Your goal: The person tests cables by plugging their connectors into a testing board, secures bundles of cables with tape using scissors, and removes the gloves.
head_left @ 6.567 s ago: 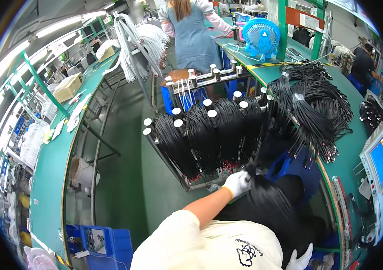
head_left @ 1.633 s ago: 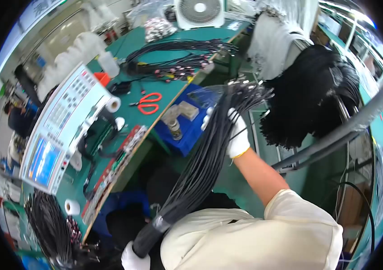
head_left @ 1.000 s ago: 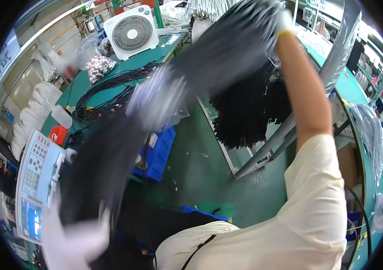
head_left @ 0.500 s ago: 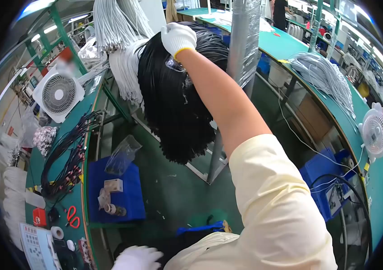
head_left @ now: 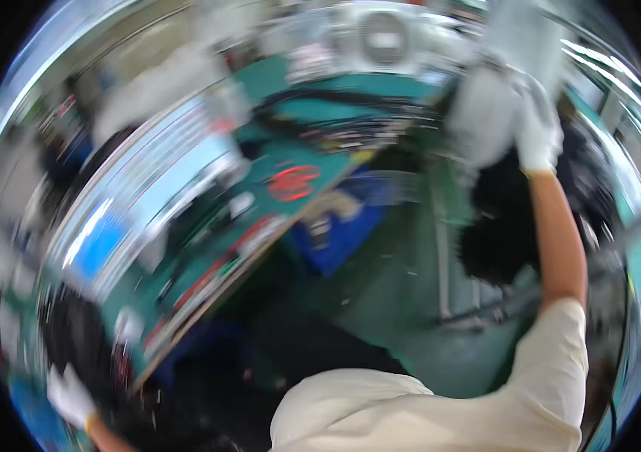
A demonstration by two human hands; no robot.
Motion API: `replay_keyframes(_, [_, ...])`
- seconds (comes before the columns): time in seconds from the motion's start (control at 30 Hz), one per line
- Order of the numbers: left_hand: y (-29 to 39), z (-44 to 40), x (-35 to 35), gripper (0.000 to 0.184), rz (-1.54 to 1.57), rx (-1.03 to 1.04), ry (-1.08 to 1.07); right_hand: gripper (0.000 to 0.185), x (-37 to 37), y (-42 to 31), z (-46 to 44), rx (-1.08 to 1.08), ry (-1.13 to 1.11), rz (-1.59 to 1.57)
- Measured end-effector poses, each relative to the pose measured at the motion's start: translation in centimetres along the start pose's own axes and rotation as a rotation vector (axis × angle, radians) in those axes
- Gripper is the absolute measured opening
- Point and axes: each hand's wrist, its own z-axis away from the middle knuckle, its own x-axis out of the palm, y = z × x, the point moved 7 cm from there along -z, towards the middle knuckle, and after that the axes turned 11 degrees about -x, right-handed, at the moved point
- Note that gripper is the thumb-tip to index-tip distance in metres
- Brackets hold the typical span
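At the upper right, my right hand [head_left: 537,128] in a white knitted glove is raised beside the hanging black cables [head_left: 497,233] and against the pale hanging cables [head_left: 482,113]. Motion blur smears its fingers, and whether it grips a cable is unclear. My left hand [head_left: 72,398], also gloved, reaches out at the lower left with fingers apart. It lies against or just in front of a dark bundle [head_left: 76,331] that looks like more black cables.
A green workbench [head_left: 260,200] on the left bears red scissors [head_left: 294,183], dark cables [head_left: 320,113] and a screen or printed sheet [head_left: 155,169]. A white fan [head_left: 383,41] stands at its back. Below the bench edge is a blue bin [head_left: 343,237]; a metal frame [head_left: 443,264] stands on the floor.
My view has swung left, so the bench sits mid-frame and the hanging cables at right. My left hand has moved out leftward to the dark bundle. My right arm stays raised by the hanging cables.
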Motion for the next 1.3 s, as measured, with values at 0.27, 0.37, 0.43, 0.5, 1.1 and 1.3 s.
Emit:
replay_keyframes(0.27, [-13.3, 4.7, 12.4, 0.050, 0.390, -0.222, -0.204, 0.040, 7.6, -37.9, -0.7, -0.805, -0.344, -0.779])
replay_keyframes(0.37, [-11.2, 6.5, 7.6, 0.074, 0.445, -0.760, -0.363, 0.041, 11.6, -40.2, 0.4, -0.757, -0.328, -0.858])
replay_keyframes(0.43, [-13.3, 6.6, 12.2, 0.073, 0.203, -0.480, -0.440, 0.038, 15.1, -39.3, 1.6, -0.631, -0.309, -0.867])
replay_keyframes(0.5, [-12.7, 6.3, 12.4, 0.063, 0.057, -0.346, -0.402, 0.031, 19.5, -36.5, 3.2, -0.366, -0.349, -0.909])
replay_keyframes(1.1, [-1.2, -7.1, 8.5, 0.020, 2.465, -0.734, -0.436, 0.020, 25.6, -33.4, 11.3, -0.078, -0.375, -0.765])
replay_keyframes(1.3, [-5.4, -11.7, -14.7, 0.032, 1.999, -0.173, 0.148, 0.023, 25.8, -33.4, 11.5, -0.101, -0.442, -0.769])
